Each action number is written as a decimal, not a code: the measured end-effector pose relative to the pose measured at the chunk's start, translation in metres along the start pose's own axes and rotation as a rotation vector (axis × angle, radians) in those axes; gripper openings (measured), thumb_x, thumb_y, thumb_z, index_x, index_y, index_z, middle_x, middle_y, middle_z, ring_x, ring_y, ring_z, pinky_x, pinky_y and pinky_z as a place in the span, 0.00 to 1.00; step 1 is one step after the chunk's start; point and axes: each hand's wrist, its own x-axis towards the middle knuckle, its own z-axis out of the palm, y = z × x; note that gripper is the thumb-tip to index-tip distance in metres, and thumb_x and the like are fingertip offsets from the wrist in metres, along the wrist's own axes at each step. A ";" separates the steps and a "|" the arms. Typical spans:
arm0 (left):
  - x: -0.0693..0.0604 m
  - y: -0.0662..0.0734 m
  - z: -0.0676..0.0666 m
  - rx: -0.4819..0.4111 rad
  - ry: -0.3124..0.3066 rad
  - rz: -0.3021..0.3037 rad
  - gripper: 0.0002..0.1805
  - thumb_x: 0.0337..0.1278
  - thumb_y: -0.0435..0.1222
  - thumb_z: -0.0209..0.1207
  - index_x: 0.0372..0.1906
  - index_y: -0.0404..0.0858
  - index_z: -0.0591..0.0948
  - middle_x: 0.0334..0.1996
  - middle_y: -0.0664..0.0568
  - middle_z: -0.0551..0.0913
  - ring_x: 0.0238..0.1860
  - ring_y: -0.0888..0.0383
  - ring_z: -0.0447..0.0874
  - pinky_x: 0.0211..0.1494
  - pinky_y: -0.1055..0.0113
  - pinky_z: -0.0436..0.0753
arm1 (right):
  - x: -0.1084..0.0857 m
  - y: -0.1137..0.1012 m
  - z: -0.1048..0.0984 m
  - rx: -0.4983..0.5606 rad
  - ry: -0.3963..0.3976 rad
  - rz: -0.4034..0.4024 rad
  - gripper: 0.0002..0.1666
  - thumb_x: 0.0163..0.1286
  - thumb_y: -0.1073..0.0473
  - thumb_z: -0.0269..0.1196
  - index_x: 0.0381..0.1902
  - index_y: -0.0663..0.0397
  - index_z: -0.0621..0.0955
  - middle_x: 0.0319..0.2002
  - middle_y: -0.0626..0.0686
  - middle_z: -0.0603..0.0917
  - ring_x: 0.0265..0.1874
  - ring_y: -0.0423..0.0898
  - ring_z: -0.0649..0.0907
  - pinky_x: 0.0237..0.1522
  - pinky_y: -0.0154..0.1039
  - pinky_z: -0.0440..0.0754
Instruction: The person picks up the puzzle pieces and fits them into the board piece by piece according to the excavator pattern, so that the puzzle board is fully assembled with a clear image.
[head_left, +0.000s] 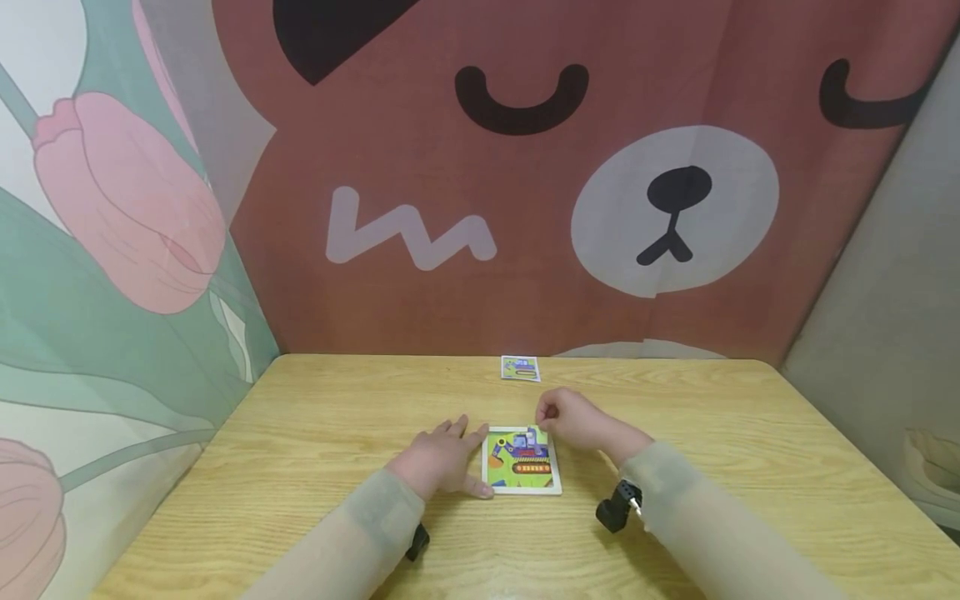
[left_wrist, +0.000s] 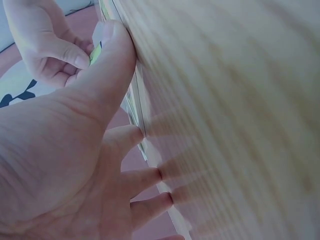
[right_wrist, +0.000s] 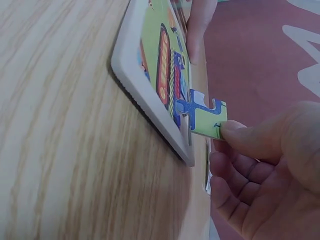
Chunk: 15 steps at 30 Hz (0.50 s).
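Observation:
A white-framed jigsaw puzzle (head_left: 522, 468) with a blue excavator on green lies on the table. My right hand (head_left: 576, 417) pinches a green and blue puzzle piece (right_wrist: 207, 117) between thumb and curled fingers. In the right wrist view, that piece tilts up over the frame's far right corner, its inner edge at the neighbouring pieces; whether it is seated I cannot tell. My left hand (head_left: 442, 460) lies with fingers spread along the frame's left side, thumb at the near left corner. Its fingertips touch the wooden surface in the left wrist view.
A small picture card (head_left: 521, 368) with a similar excavator lies near the far edge of the wooden table (head_left: 337, 417). Behind the table hangs a curtain (head_left: 420, 308) with a bear face. Dark wrist cameras sit under both forearms.

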 end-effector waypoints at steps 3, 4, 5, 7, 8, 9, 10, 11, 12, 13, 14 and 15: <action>0.000 0.000 0.000 0.003 0.000 0.000 0.54 0.44 0.67 0.65 0.77 0.51 0.61 0.76 0.44 0.57 0.74 0.42 0.55 0.70 0.42 0.61 | 0.000 -0.001 0.002 -0.016 0.000 0.009 0.10 0.63 0.76 0.63 0.27 0.57 0.79 0.26 0.48 0.78 0.30 0.43 0.76 0.36 0.39 0.76; 0.000 0.000 0.000 0.004 0.001 0.001 0.54 0.44 0.67 0.65 0.77 0.51 0.61 0.76 0.44 0.57 0.74 0.42 0.55 0.70 0.42 0.62 | 0.000 -0.001 0.003 -0.020 0.001 0.012 0.10 0.63 0.76 0.63 0.27 0.58 0.79 0.26 0.48 0.78 0.30 0.43 0.76 0.36 0.39 0.77; 0.000 0.000 0.000 0.004 0.001 0.001 0.54 0.45 0.66 0.64 0.77 0.51 0.61 0.76 0.44 0.57 0.74 0.42 0.55 0.70 0.42 0.61 | 0.001 -0.002 0.003 -0.023 0.004 0.018 0.10 0.62 0.76 0.64 0.26 0.57 0.79 0.27 0.48 0.78 0.30 0.43 0.76 0.36 0.40 0.77; 0.000 0.000 -0.001 0.003 0.001 0.000 0.54 0.45 0.66 0.64 0.77 0.51 0.61 0.76 0.44 0.57 0.74 0.42 0.55 0.70 0.42 0.61 | 0.001 -0.002 0.005 -0.033 0.003 0.034 0.10 0.62 0.74 0.66 0.27 0.56 0.79 0.27 0.48 0.78 0.30 0.44 0.76 0.37 0.40 0.77; 0.000 0.000 -0.001 -0.002 0.001 0.000 0.54 0.45 0.66 0.65 0.77 0.51 0.61 0.76 0.44 0.57 0.74 0.41 0.55 0.70 0.42 0.61 | 0.001 -0.003 0.006 -0.038 -0.001 0.048 0.10 0.61 0.73 0.67 0.27 0.55 0.79 0.27 0.48 0.78 0.31 0.44 0.76 0.37 0.41 0.77; 0.000 0.000 -0.001 -0.006 0.001 0.000 0.54 0.45 0.66 0.65 0.77 0.51 0.61 0.76 0.44 0.57 0.74 0.41 0.55 0.70 0.41 0.61 | 0.000 -0.003 0.007 -0.039 -0.007 0.065 0.10 0.61 0.72 0.68 0.28 0.54 0.79 0.28 0.48 0.78 0.31 0.44 0.76 0.37 0.41 0.76; 0.000 0.000 -0.001 -0.010 0.002 0.000 0.54 0.45 0.66 0.65 0.77 0.51 0.61 0.76 0.44 0.57 0.74 0.41 0.55 0.70 0.41 0.61 | 0.000 -0.003 0.008 -0.039 -0.011 0.080 0.11 0.61 0.71 0.69 0.29 0.53 0.79 0.28 0.48 0.78 0.32 0.44 0.76 0.38 0.41 0.76; -0.001 0.000 -0.002 -0.015 0.002 0.000 0.54 0.45 0.66 0.65 0.77 0.50 0.61 0.76 0.43 0.57 0.74 0.41 0.55 0.70 0.41 0.60 | -0.001 -0.004 0.009 -0.042 -0.016 0.089 0.11 0.60 0.70 0.71 0.29 0.53 0.79 0.29 0.48 0.78 0.32 0.45 0.76 0.38 0.41 0.75; -0.001 0.000 -0.002 -0.014 0.004 0.002 0.54 0.45 0.66 0.65 0.77 0.50 0.61 0.76 0.43 0.57 0.74 0.41 0.55 0.70 0.41 0.60 | -0.001 -0.004 0.009 -0.047 -0.022 0.094 0.12 0.59 0.69 0.72 0.30 0.52 0.78 0.29 0.48 0.77 0.32 0.45 0.76 0.37 0.42 0.75; -0.002 0.000 -0.002 -0.011 0.006 0.006 0.54 0.44 0.66 0.65 0.77 0.50 0.61 0.76 0.43 0.57 0.74 0.41 0.55 0.70 0.41 0.61 | -0.002 -0.004 0.010 -0.051 -0.027 0.100 0.12 0.59 0.68 0.72 0.31 0.52 0.78 0.29 0.48 0.78 0.32 0.45 0.76 0.37 0.42 0.75; -0.002 0.000 -0.002 -0.009 0.009 0.009 0.54 0.44 0.66 0.65 0.77 0.50 0.61 0.75 0.42 0.57 0.73 0.40 0.55 0.70 0.41 0.61 | -0.002 -0.004 0.011 -0.053 -0.029 0.103 0.12 0.59 0.68 0.73 0.31 0.52 0.78 0.30 0.48 0.77 0.32 0.45 0.76 0.37 0.42 0.75; -0.002 -0.001 -0.002 -0.005 0.011 0.012 0.54 0.44 0.66 0.65 0.77 0.50 0.61 0.75 0.42 0.57 0.73 0.40 0.56 0.69 0.41 0.61 | -0.003 -0.004 0.011 -0.056 -0.029 0.105 0.13 0.59 0.67 0.73 0.32 0.52 0.78 0.30 0.48 0.77 0.32 0.45 0.76 0.37 0.42 0.75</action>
